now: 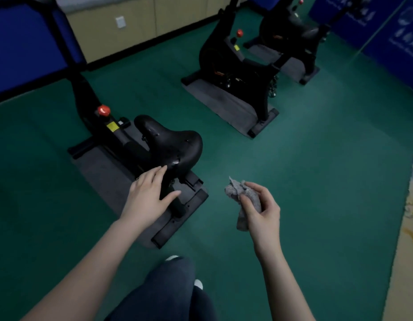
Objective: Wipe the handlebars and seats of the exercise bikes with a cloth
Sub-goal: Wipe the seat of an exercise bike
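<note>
Fingers (252, 200) of the right hand (262, 214) clamp the bunched cloth (243, 200) beside the nearest seat (173, 142); the left hand (150, 195), fingers straight, rests at the seat's rear. Two farther bikes (238, 66) probably await wiping.

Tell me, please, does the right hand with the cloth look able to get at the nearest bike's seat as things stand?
Probably yes. The right hand holds the cloth just to the right of the seat, with only bare floor between them. The left hand rests at the seat's rear left edge, leaving the top free.
</note>
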Tool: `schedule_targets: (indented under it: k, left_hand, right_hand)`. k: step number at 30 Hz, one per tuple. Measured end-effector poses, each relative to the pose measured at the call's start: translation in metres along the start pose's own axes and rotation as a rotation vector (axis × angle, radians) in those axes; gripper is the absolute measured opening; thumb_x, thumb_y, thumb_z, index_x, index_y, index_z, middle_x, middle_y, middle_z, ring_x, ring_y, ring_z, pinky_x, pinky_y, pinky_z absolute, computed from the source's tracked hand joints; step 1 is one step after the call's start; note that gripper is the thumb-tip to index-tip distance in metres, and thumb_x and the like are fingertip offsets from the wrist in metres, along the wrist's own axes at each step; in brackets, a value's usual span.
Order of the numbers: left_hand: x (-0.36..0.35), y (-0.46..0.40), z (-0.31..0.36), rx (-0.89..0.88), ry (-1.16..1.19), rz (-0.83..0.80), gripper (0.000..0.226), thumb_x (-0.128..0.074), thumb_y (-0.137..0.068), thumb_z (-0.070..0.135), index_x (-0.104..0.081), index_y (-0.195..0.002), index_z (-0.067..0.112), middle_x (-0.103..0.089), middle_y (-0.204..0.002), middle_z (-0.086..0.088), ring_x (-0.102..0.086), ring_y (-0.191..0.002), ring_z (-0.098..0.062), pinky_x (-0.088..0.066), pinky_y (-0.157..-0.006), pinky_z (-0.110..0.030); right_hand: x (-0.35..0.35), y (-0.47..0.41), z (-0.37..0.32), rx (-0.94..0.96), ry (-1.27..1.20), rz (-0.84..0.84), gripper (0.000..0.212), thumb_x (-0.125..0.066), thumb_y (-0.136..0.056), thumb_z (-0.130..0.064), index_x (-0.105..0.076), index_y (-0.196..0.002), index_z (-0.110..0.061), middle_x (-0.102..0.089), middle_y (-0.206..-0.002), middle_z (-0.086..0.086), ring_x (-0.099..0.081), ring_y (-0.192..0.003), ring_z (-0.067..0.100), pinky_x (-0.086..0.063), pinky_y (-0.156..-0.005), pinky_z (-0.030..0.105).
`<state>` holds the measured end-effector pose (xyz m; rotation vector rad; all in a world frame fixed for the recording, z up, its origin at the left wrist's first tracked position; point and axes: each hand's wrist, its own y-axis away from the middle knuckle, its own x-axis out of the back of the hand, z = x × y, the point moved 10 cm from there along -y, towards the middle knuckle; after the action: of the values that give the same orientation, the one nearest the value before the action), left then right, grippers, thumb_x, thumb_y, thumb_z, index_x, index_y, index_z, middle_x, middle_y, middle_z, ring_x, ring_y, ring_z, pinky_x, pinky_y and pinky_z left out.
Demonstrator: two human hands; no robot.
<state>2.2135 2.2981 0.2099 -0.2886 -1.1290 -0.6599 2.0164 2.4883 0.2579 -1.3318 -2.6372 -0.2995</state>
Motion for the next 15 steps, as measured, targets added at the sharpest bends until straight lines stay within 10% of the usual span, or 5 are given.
schedule_targets:
  k: [7, 15]
  left_hand:
    - [0.0, -0.007, -0.014, 0.152, 0.054, 0.063, 0.078, -0.042, -0.087, 0.062, -0.025, -0.148, 0.018, -0.031, -0.152, -0.002, -0.027, -0.139, -0.021, -0.026, -0.111, -0.044]
    - [-0.008, -0.04, -0.046, 0.331, 0.185, 0.112, 0.072, -0.041, -0.091, 0.058, -0.024, -0.149, 0.019, -0.03, -0.152, -0.001, -0.028, -0.138, -0.021, -0.028, -0.111, -0.044]
  right_hand:
    - [-0.024, -0.035, -0.012, 0.075, 0.039, -0.175, 0.024, -0.062, -0.088, -0.003, -0.069, -0.107, -0.017, -0.071, -0.097, -0.008, -0.062, -0.069, -0.005, -0.045, -0.059, 0.007]
    - [-0.064, -0.095, -0.017, 0.125, 0.106, -0.279, 0.027, -0.062, -0.089, -0.004, -0.069, -0.111, -0.019, -0.069, -0.115, -0.006, -0.062, -0.105, 0.005, -0.048, -0.074, 0.008]
